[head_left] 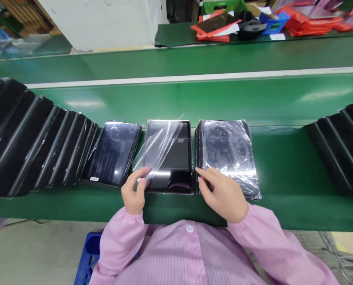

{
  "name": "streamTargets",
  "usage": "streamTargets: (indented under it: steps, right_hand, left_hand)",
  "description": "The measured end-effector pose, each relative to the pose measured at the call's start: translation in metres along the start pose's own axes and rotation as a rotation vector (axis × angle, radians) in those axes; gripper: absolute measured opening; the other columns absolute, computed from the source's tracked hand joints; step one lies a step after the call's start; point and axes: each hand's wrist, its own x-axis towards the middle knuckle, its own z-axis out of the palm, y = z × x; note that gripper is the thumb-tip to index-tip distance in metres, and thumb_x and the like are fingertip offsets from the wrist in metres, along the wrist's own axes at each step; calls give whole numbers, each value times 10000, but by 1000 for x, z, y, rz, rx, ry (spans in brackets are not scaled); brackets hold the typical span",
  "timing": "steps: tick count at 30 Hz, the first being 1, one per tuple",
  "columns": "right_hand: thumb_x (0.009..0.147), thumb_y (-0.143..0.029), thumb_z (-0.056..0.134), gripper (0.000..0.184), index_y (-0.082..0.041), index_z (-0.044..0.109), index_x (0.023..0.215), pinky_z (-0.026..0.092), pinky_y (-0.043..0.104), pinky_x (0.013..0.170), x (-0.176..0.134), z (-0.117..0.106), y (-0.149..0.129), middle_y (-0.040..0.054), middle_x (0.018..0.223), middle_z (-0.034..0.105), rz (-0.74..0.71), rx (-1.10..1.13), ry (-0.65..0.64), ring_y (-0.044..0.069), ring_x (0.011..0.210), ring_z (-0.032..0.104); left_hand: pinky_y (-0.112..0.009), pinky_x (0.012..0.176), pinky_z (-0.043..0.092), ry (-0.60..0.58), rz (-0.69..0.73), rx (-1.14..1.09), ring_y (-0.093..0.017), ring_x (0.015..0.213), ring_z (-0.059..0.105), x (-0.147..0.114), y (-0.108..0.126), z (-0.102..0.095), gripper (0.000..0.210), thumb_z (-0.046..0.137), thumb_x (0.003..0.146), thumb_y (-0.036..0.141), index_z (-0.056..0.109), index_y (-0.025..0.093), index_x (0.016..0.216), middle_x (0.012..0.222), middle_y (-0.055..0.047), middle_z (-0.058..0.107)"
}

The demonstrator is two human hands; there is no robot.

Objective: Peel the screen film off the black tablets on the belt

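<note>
A tablet (pixel 179 158) with a dark glossy screen lies flat in front of me. A clear protective film (pixel 161 144) is partly lifted off it, folded over toward the left. My left hand (pixel 135 192) is at the film's lower left, thumb and forefinger closed on its edge by a small white tab. My right hand (pixel 224 192) is over the lower left of a stack of film-wrapped tablets (pixel 230 146), thumb and forefinger apart, nothing visible between them. Left of the middle tablet lies another dark tablet (pixel 114 150) with a small white label at its lower edge.
A long row of leaning black tablets (pixel 40 142) stands at the left, and another black row (pixel 342 146) at the right. All rest on a green work surface (pixel 283 158). Behind a white rail (pixel 194 77) are red sleeves (pixel 215 25) and a blue bin (pixel 274 23).
</note>
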Motion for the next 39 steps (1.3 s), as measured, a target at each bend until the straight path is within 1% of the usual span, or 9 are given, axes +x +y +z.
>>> streamTargets:
  steps: [3, 5, 9, 13, 19, 24, 29, 35, 39]
  right_hand:
    - [964, -178, 452, 287, -122, 647, 1168, 459, 321, 617, 33, 1, -14, 101, 949, 686, 135, -48, -145, 246, 773, 687]
    - [962, -191, 473, 221, -108, 657, 1051, 455, 328, 616, 45, 3, -19, 119, 916, 687, 154, -52, -165, 269, 764, 691]
    - [947, -257, 545, 172, -130, 642, 1010, 486, 335, 682, 47, 8, -20, 95, 896, 695, 192, -2, -165, 280, 844, 695]
    - [924, -294, 599, 302, -119, 609, 1170, 515, 335, 732, 44, 5, -21, 82, 982, 686, 241, 71, -132, 253, 892, 685]
    - [913, -337, 620, 584, -83, 466, 1416, 517, 344, 794, 49, -9, -29, 47, 933, 670, 281, 176, -88, 230, 856, 667]
    - [903, -384, 596, 630, -22, 471, 1403, 509, 399, 761, 54, -1, -22, 67, 838, 657, 299, 233, -130, 271, 790, 659]
    - [872, -443, 588, 609, -74, 503, 1348, 495, 406, 710, 59, -3, -21, 59, 810, 624, 323, 289, -73, 289, 781, 642]
    - [825, -434, 606, 499, -135, 527, 1216, 490, 422, 709, 62, -13, -20, 8, 746, 569, 343, 438, 26, 266, 731, 611]
    - [810, -403, 615, 463, -187, 451, 1185, 509, 443, 789, 60, -7, -16, 59, 940, 647, 349, 668, 27, 262, 837, 649]
  left_hand:
    - [-447, 1176, 322, -48, -39, -164, -273, 1383, 446, 3, 4, 2, 591, 279, 984, 571, 633, 203, 1283, 1464, -88, 522]
    - [-438, 1203, 281, -73, -199, -243, -259, 1425, 389, 7, 6, 3, 651, 184, 992, 580, 555, 206, 1375, 1513, -84, 466]
    - [-459, 1148, 367, -114, -474, -14, -302, 1370, 456, 20, 15, 1, 590, 576, 890, 486, 524, 191, 1398, 1464, -127, 512]
    - [-472, 1091, 414, -137, -428, 199, -309, 1312, 509, 34, 31, -2, 578, 591, 863, 397, 532, 161, 1387, 1408, -147, 556]
    - [-485, 1074, 427, -210, -394, 351, -311, 1296, 513, 48, 57, -14, 623, 540, 884, 477, 507, 155, 1416, 1409, -128, 566]
    - [-490, 1048, 433, -283, -331, 437, -321, 1270, 502, 45, 59, -16, 627, 532, 887, 475, 496, 162, 1429, 1351, -134, 605]
    - [-450, 928, 487, -245, -492, 278, -281, 1069, 594, 44, 59, -13, 726, 635, 827, 492, 432, 234, 1475, 1315, -118, 624]
    - [-388, 904, 475, -178, -555, -52, -232, 1066, 564, 49, 61, -10, 817, 712, 756, 439, 397, 250, 1486, 1425, -106, 548]
    - [-417, 966, 444, -224, -578, -108, -229, 1077, 578, 46, 57, -6, 770, 714, 761, 443, 435, 271, 1458, 1419, -112, 548]
